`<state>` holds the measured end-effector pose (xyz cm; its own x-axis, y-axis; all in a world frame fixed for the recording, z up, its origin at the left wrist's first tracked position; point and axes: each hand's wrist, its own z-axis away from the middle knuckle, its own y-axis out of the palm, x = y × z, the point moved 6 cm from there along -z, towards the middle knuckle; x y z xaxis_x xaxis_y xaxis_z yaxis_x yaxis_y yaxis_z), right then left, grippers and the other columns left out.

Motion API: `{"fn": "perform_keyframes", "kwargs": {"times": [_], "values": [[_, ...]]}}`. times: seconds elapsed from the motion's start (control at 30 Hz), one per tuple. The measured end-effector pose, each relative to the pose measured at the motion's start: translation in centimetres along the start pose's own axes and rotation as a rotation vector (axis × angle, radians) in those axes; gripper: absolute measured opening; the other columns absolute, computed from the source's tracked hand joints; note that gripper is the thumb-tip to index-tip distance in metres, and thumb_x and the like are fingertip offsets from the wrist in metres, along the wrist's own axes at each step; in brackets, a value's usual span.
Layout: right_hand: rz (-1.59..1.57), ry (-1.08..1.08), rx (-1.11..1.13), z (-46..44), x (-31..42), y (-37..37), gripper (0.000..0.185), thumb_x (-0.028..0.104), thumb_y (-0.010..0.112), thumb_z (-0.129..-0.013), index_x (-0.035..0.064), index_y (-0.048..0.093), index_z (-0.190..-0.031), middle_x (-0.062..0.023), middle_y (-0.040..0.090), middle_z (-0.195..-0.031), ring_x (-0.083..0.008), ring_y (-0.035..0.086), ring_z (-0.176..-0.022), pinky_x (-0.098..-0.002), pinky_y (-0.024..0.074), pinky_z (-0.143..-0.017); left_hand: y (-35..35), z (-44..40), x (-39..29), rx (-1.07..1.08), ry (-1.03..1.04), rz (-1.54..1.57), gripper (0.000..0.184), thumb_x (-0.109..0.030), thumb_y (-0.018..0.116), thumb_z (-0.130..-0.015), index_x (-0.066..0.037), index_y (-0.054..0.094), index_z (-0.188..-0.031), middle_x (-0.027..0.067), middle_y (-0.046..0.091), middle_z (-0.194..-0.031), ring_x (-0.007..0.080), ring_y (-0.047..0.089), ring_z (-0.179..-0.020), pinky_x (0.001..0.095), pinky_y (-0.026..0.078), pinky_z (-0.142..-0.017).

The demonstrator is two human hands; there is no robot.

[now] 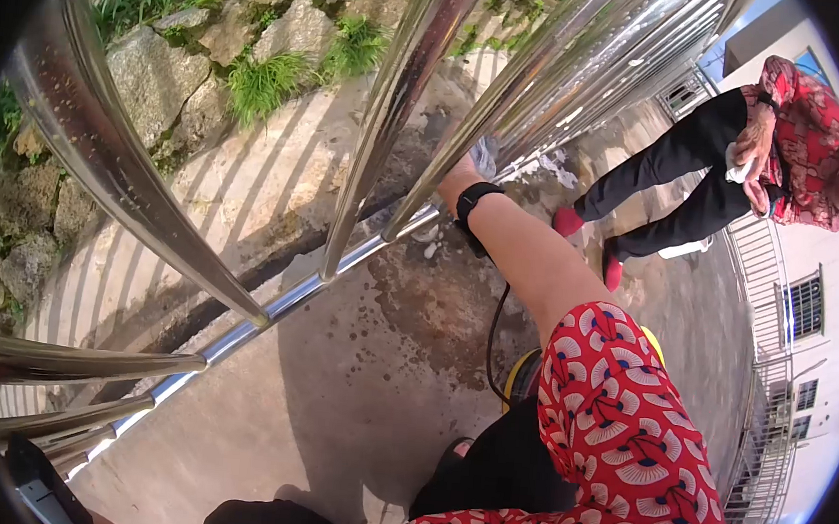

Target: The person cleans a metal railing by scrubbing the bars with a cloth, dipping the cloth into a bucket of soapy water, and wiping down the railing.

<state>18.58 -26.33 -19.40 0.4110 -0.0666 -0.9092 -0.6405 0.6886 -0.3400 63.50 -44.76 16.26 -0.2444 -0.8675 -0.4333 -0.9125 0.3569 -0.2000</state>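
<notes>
My right hand point(459, 178) reaches to the foot of the metal railing, a black watch point(477, 199) on its wrist. It is closed on a greyish-white cloth point(485, 155) against a bar point(522, 83); bars hide part of the fingers and cloth. White suds point(557, 170) lie on the ground just beyond. At the lower left, a black device point(45, 485) and a sliver of skin show at the edge of the view. My left hand itself is out of sight.
Wet concrete point(436, 303) lies beneath me. A yellow-rimmed round object point(519, 376) is partly behind my sleeve, with a dark cord point(495, 332) beside it. Another person point(684, 155) in red holds something white. A stone wall point(158, 79) with grass rises beyond the railing.
</notes>
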Motion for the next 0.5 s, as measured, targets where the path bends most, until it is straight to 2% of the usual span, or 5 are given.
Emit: {"fn": "perform_keyframes", "kwargs": {"times": [0.07,0.13,0.23,0.37,0.5], "values": [[-0.004,-0.048,0.031,-0.5,3.5,0.8,0.022,0.024,0.054,-0.085,0.0161,0.068,-0.100,-0.0023,0.064,-0.100,-0.0278,0.057,-0.099,-0.0507,0.0386,-0.079,-0.4,-0.1,0.3,-0.077,-0.175,-0.037,0.029,-0.024,0.050,-0.092,-0.012,0.036,-0.069,-0.0023,0.031,-0.055,0.0065,0.027,-0.040,0.0226,0.022,-0.041],[-0.135,-0.076,0.104,0.5,5.3,-0.1,0.020,0.026,0.057,-0.082,0.0170,0.070,-0.095,-0.0020,0.066,-0.093,-0.0290,0.059,-0.093,-0.0511,0.0388,-0.077,-0.5,-0.1,0.6,-0.019,-0.174,-0.021,0.024,-0.023,0.051,-0.091,-0.014,0.039,-0.073,-0.0028,0.031,-0.055,0.0050,0.028,-0.039,0.0208,0.021,-0.039],[-0.106,0.200,-0.237,-7.4,15.1,10.3,0.012,0.023,0.060,-0.075,0.0187,0.071,-0.079,0.0000,0.063,-0.075,-0.0288,0.058,-0.088,-0.0471,0.0396,-0.077,0.4,0.2,0.1,-0.021,-0.139,0.065,0.021,-0.024,0.054,-0.090,-0.014,0.042,-0.075,-0.0037,0.031,-0.055,0.0040,0.029,-0.038,0.0202,0.020,-0.037],[-0.178,-0.031,-0.185,-4.1,13.1,9.1,0.013,0.022,0.060,-0.075,0.0179,0.070,-0.083,-0.0004,0.063,-0.083,-0.0279,0.056,-0.090,-0.0455,0.0396,-0.078,0.7,0.3,-0.2,-0.030,-0.138,-0.014,0.021,-0.024,0.054,-0.090,-0.014,0.042,-0.075,-0.0036,0.031,-0.055,0.0042,0.028,-0.038,0.0202,0.020,-0.037],[-0.235,-0.240,-0.059,4.2,5.7,1.7,0.020,0.021,0.059,-0.076,0.0139,0.068,-0.093,-0.0015,0.063,-0.094,-0.0264,0.054,-0.098,-0.0415,0.0388,-0.082,0.4,0.7,0.4,-0.131,-0.196,0.101,0.022,-0.024,0.054,-0.089,-0.014,0.041,-0.075,-0.0036,0.031,-0.055,0.0051,0.025,-0.038,0.0214,0.020,-0.039]]}}
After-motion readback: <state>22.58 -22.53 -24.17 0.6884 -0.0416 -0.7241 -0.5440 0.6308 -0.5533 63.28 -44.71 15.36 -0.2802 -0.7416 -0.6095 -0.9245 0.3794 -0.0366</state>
